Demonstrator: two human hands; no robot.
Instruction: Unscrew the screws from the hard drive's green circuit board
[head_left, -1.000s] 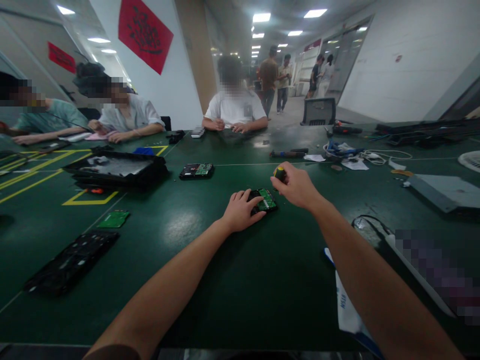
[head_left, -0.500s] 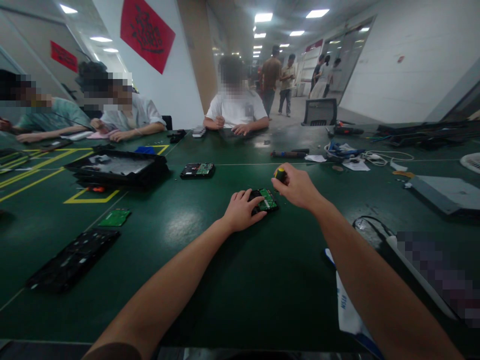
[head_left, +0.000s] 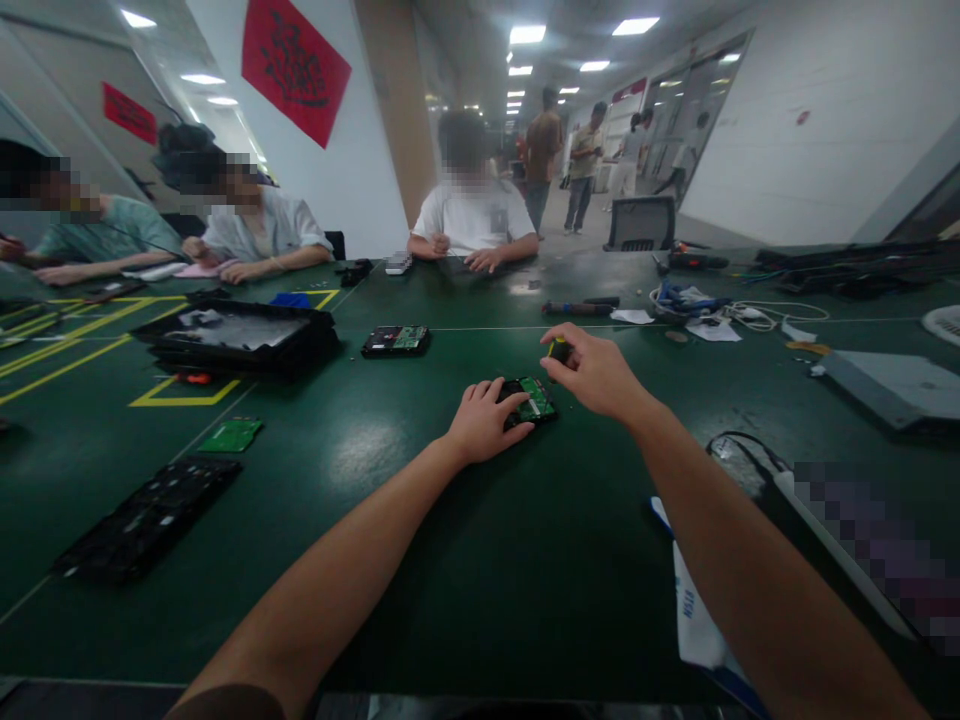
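Lying on the green table, a hard drive [head_left: 538,399] shows its green circuit board face up. My left hand [head_left: 487,422] grips it from the left side, fingers and thumb spread over its near half. Just above the drive's far right corner, my right hand [head_left: 592,368] has its fingers closed around the black and yellow handle of a screwdriver [head_left: 559,349]. The screwdriver's shaft and tip are too small or hidden to make out.
Another hard drive [head_left: 396,341] lies farther back. On the left are stacked black trays [head_left: 240,340], a green circuit board [head_left: 231,435] and a long black panel [head_left: 150,520]. A grey metal box [head_left: 892,385] sits right. A person [head_left: 474,215] sits opposite.
My right hand's fingers have shifted around the screwdriver handle, which now shows less yellow. My left hand and the hard drive stay in place.
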